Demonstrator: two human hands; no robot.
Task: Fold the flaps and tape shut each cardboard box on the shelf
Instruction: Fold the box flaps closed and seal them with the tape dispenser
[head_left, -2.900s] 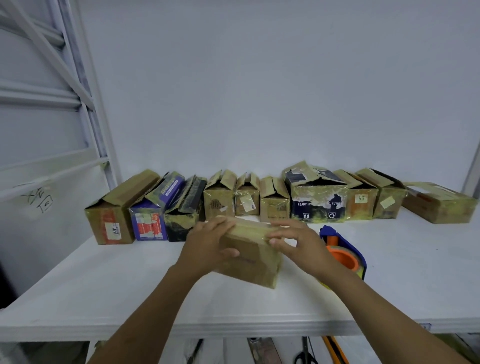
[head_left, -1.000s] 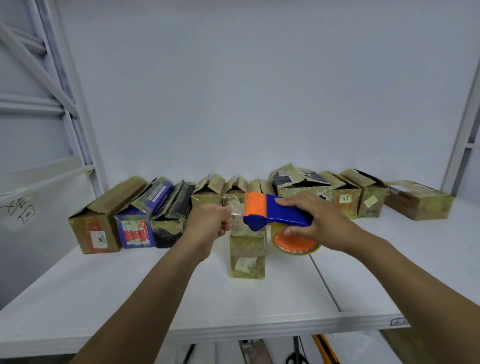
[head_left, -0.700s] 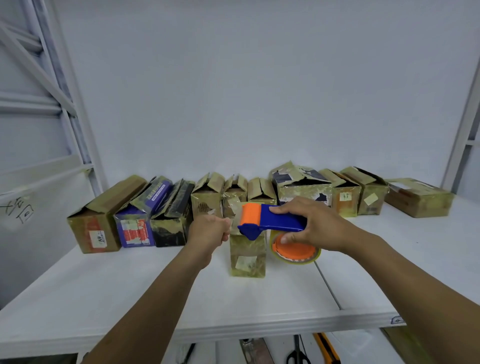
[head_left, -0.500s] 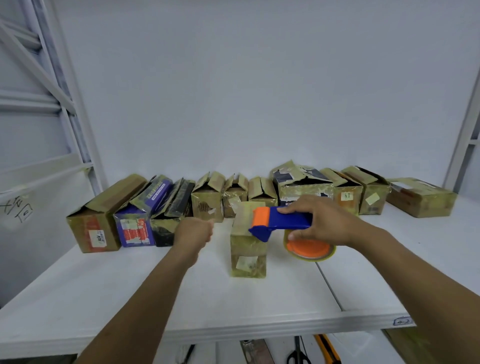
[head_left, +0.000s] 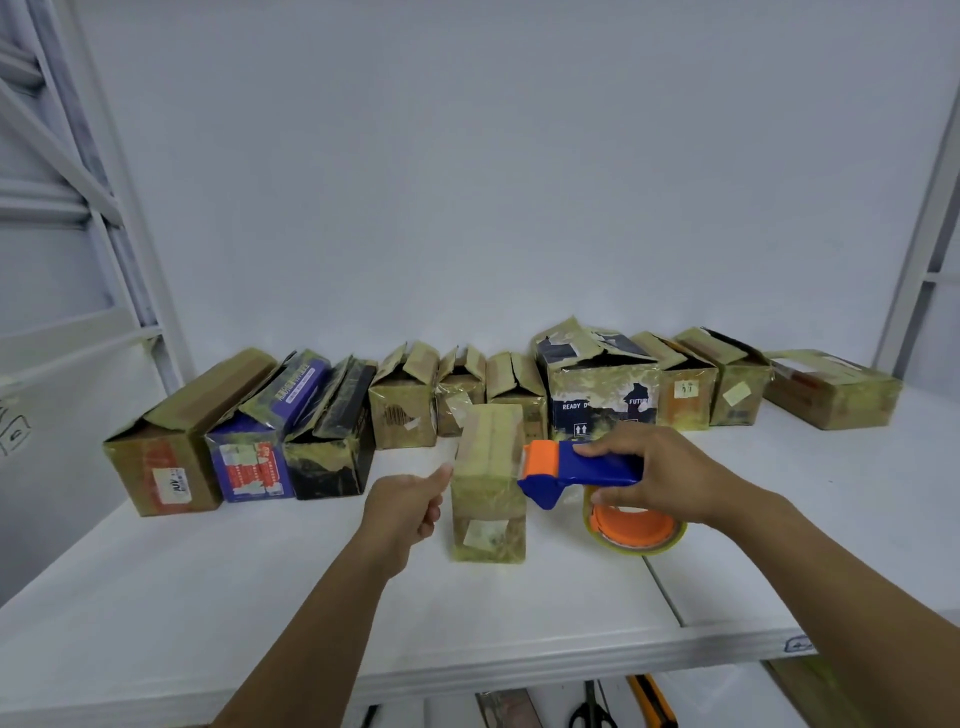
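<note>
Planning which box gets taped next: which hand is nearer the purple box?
Left. The left hand is somewhat right of the purple box; the right hand, gripping the tape dispenser, is farther right.

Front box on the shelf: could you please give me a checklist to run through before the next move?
1. Front box upright, flaps folded down: ok.
2. Left hand braces its left side with the thumb: ok.
3. Right hand grips tape dispenser: ok.
4. Dispenser's orange head at the box's top right edge: ok.
5. Top seam sealed: cannot tell.
6. Back-row boxes closed: not ok.
</note>
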